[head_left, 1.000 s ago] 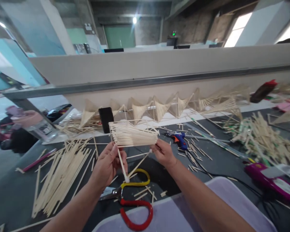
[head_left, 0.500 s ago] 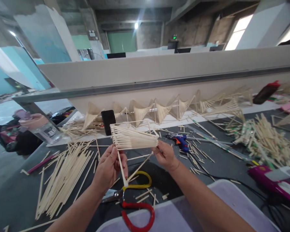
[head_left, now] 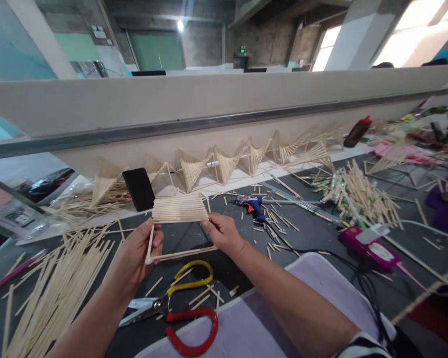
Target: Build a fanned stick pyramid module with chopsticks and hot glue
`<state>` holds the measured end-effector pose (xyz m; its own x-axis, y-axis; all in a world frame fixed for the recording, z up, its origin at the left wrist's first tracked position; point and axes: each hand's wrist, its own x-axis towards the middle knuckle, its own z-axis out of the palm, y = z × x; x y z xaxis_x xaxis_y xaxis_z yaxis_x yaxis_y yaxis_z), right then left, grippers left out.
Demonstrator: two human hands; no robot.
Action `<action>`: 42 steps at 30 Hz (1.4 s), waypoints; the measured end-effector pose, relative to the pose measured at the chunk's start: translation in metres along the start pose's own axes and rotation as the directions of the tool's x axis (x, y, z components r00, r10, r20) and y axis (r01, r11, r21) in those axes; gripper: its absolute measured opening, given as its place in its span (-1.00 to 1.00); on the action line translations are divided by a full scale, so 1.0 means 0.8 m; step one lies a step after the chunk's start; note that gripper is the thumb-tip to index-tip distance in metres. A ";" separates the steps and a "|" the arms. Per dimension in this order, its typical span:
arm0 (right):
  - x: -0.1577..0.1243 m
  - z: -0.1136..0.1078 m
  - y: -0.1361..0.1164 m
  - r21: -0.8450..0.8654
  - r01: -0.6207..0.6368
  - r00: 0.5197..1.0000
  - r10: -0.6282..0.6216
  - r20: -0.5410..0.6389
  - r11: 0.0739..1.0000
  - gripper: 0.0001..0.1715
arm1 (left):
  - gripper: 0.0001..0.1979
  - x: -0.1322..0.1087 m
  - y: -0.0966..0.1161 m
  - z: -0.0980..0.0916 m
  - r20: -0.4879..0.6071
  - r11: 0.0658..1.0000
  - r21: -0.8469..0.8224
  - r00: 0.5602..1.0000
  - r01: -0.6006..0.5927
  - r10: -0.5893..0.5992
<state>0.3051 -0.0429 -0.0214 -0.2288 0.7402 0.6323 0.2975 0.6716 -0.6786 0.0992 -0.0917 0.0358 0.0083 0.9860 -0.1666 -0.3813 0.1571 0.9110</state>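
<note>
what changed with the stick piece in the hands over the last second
The stick frame has been turned: its lower point, which hung down toward the scissors, now lies flatter. Both the left hand and right hand keep their grip. Scissors and glue gun stay on the table.

The pale wooden stick frame with its fan of thin sticks [head_left: 179,219] has been turned between the hands: a second ago its fan splayed wide at the left and one corner hung down toward the yellow-and-red-handled scissors [head_left: 182,308]; now the fan shows as a flat, even band and the frame's lower bar lies nearly level. The left hand [head_left: 136,253] has shifted to grip the frame's left upright, and the right hand [head_left: 222,231] pinches the band's right end. The view has swung rightward, so the black phone [head_left: 139,189] and blue glue gun [head_left: 252,205] sit further left in the frame.
</note>
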 end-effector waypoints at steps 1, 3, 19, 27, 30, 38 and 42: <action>0.000 0.000 0.000 0.012 -0.005 1.000 0.005 0.002 1.000 -0.69 | -0.83 0.000 0.000 -0.001 0.004 1.000 -0.003 1.000 0.002 -0.002; -0.001 0.001 0.002 0.034 -0.019 1.000 0.019 0.005 0.999 -0.68 | -0.83 -0.001 0.002 -0.002 0.014 1.000 -0.009 1.000 0.004 -0.004; -0.003 0.003 0.002 0.047 -0.049 0.999 0.049 0.006 0.998 -0.68 | -0.88 0.002 -0.002 -0.009 0.039 0.999 -0.018 0.999 0.032 -0.031; -0.007 0.004 0.013 0.125 -0.071 0.997 0.073 -0.017 0.990 -0.68 | -0.79 -0.009 -0.002 -0.002 0.092 0.999 -0.028 0.996 -0.017 0.020; -0.008 0.003 0.015 0.161 -0.074 0.996 0.079 -0.030 0.984 -0.70 | -0.76 -0.016 -0.002 0.004 0.114 1.000 -0.016 0.993 -0.023 0.024; -0.010 0.003 0.012 0.087 -0.032 0.996 0.039 -0.076 0.996 -0.68 | -0.79 -0.019 -0.007 0.006 0.123 0.998 0.000 0.990 -0.063 0.063; -0.008 0.002 0.009 0.053 0.007 0.997 -0.004 -0.072 0.999 -0.71 | -0.81 -0.017 -0.008 0.008 0.077 0.997 0.013 0.994 -0.080 0.079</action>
<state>0.3072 -0.0431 -0.0307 -0.1626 0.7335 0.6599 0.2463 0.6778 -0.6927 0.1070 -0.1057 0.0348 0.0491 0.9967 -0.0648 -0.3686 0.0784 0.9263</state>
